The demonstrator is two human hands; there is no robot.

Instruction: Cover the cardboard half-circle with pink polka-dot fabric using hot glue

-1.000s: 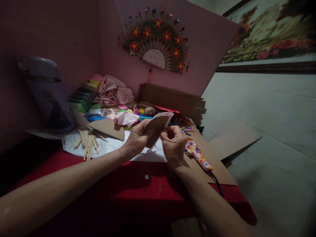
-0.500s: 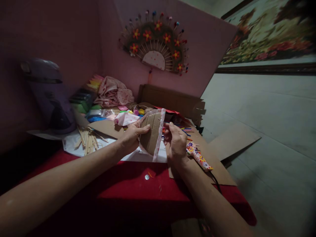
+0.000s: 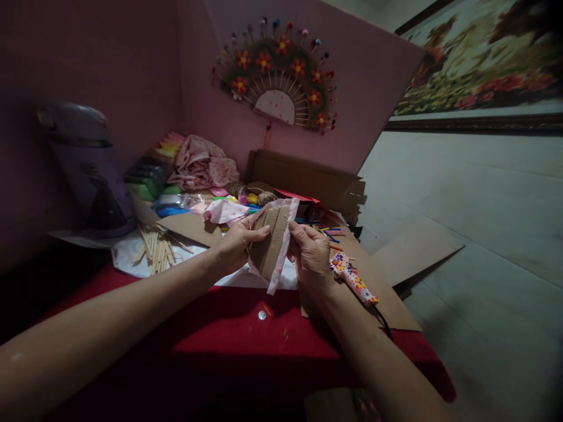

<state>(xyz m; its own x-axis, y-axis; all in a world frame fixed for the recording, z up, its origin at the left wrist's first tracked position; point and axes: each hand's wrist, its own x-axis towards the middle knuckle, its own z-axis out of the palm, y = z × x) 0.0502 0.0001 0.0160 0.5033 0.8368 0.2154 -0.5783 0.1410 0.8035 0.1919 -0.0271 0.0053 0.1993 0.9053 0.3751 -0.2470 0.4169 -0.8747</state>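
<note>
A half-round piece of brown cardboard (image 3: 271, 237), its ribbed side facing me, is held up over the table. Pale pink spotted fabric (image 3: 281, 253) borders it, forming a straight folded strip along its right side. My left hand (image 3: 240, 243) grips the cardboard from the left, thumb across its face. At the right edge, my right hand (image 3: 311, 252) is closed, thumb and forefinger pinching the fabric strip. Just right of that hand lies a hot glue gun (image 3: 352, 276) with a flowered cover and black cord, on a cardboard sheet (image 3: 387, 305).
Wooden sticks (image 3: 153, 252) lie on white paper at the left, near a purple flask (image 3: 90, 170). Crumpled pink fabric (image 3: 204, 164) and packets sit behind. A red cloth (image 3: 229, 328) covers the table. A decorated fan (image 3: 275, 105) hangs on the pink board.
My right hand has moved left onto the fabric edge and now pinches it; before, it was slightly apart. The cardboard has tilted, its lower end swinging a little left.
</note>
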